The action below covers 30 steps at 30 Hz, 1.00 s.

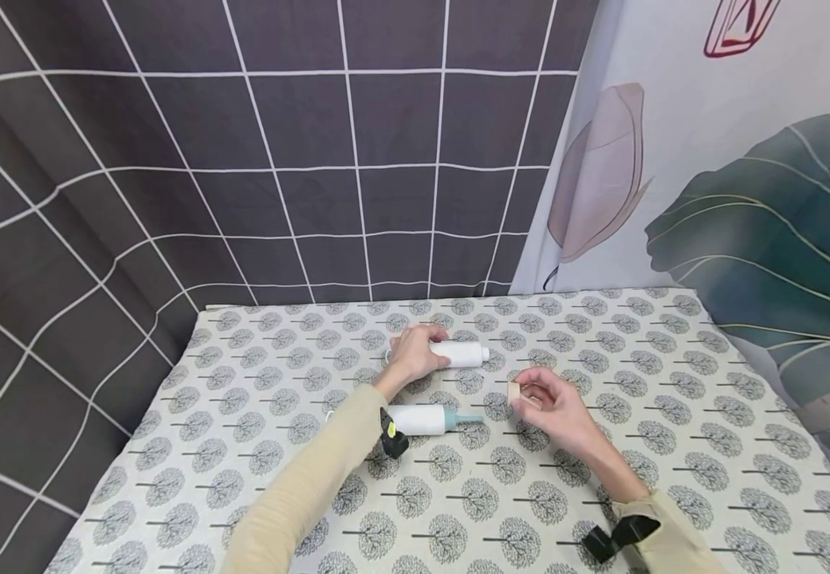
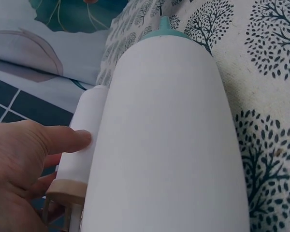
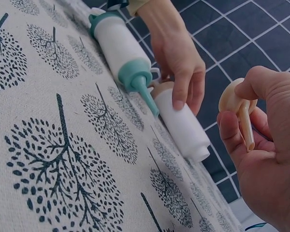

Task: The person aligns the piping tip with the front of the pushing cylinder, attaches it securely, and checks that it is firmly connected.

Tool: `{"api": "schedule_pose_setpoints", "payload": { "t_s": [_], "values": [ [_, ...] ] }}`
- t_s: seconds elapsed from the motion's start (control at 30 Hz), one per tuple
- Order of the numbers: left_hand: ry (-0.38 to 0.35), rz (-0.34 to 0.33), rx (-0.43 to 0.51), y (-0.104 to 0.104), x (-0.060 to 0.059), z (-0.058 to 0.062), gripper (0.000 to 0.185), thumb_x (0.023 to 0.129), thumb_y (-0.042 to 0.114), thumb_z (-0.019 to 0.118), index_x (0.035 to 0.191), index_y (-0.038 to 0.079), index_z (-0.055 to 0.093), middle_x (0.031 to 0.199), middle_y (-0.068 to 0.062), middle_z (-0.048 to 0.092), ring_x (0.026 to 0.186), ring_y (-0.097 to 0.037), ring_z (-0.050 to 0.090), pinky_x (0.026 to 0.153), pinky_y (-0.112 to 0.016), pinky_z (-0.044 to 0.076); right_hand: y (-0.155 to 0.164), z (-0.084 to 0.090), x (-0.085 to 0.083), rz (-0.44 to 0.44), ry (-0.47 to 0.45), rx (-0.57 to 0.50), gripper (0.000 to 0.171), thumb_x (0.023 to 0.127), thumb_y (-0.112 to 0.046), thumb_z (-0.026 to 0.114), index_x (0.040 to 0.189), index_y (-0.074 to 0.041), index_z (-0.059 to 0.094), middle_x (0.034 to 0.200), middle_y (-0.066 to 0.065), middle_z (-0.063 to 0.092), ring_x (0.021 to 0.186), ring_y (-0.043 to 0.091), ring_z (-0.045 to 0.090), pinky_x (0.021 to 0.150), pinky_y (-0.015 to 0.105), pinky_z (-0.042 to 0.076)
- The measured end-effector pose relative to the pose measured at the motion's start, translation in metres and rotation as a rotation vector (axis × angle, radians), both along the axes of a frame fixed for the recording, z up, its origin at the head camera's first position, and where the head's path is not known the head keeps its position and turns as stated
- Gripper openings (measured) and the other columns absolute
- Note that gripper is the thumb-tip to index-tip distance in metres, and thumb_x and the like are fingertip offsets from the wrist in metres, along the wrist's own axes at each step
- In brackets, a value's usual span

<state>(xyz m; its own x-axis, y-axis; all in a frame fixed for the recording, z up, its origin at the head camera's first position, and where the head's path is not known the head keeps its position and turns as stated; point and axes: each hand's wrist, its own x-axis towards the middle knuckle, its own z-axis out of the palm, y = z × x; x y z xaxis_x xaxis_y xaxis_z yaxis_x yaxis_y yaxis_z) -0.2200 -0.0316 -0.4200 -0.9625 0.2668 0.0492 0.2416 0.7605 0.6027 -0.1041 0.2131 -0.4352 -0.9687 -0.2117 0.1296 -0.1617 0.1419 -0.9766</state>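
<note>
On the patterned cloth lies a white squeeze bottle (image 1: 461, 354) on its side, its bare neck to the right. My left hand (image 1: 415, 352) grips it near its bottom end, thumb along the side. In the left wrist view, a beige band (image 2: 67, 189) shows at that end. My right hand (image 1: 554, 406), off to the right, pinches a beige nozzle cap (image 3: 229, 96) between thumb and fingers. Its narrow spout points toward the palm in the right wrist view. Closer to me lies a second white bottle (image 1: 418, 419) with a teal nozzle (image 3: 144, 92), untouched by the fingers.
The cloth with tree prints (image 1: 479, 498) covers the table. Behind it hangs a dark curtain (image 1: 300, 199) with a white grid. At the right back is a light curtain with large leaves (image 1: 780, 231). Black wrist cameras (image 1: 619, 538) sit on both sleeves.
</note>
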Motion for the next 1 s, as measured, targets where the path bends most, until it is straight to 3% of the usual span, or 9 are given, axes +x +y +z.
{"api": "schedule_pose_setpoints", "payload": {
  "t_s": [0.27,0.6,1.0],
  "values": [
    [-0.048,-0.024,-0.001,-0.001,-0.0008,-0.0012,0.047,0.074,0.014,0.087,0.118,0.012,0.071,0.119,-0.004,0.07,0.111,-0.027,0.06,0.101,-0.05,0.035,-0.0006,-0.0017,-0.0003,0.001,0.002,0.004,0.036,0.084,0.006,0.069,0.115,0.012,0.052,0.104,0.021,0.061,0.092,0.023,0.063,0.085,0.021,0.052],
    [-0.053,-0.053,-0.017,-0.0018,-0.0014,-0.0015,0.051,0.073,0.008,0.086,0.121,0.011,0.07,0.123,-0.007,0.069,0.111,-0.028,0.061,0.098,-0.046,0.044,-0.0012,-0.0007,0.0011,0.001,-0.002,0.013,0.034,0.085,0.008,0.067,0.116,0.01,0.052,0.105,0.019,0.061,0.093,0.021,0.064,0.084,0.021,0.052],
    [-0.045,-0.09,-0.035,-0.0049,-0.0009,-0.0005,0.049,0.074,0.009,0.085,0.121,0.01,0.069,0.121,-0.007,0.069,0.107,-0.027,0.062,0.095,-0.043,0.046,-0.0002,-0.0026,0.0,-0.002,0.012,0.013,0.034,0.085,0.008,0.067,0.115,0.011,0.053,0.106,0.02,0.06,0.093,0.02,0.063,0.083,0.02,0.052]
  ]
}}
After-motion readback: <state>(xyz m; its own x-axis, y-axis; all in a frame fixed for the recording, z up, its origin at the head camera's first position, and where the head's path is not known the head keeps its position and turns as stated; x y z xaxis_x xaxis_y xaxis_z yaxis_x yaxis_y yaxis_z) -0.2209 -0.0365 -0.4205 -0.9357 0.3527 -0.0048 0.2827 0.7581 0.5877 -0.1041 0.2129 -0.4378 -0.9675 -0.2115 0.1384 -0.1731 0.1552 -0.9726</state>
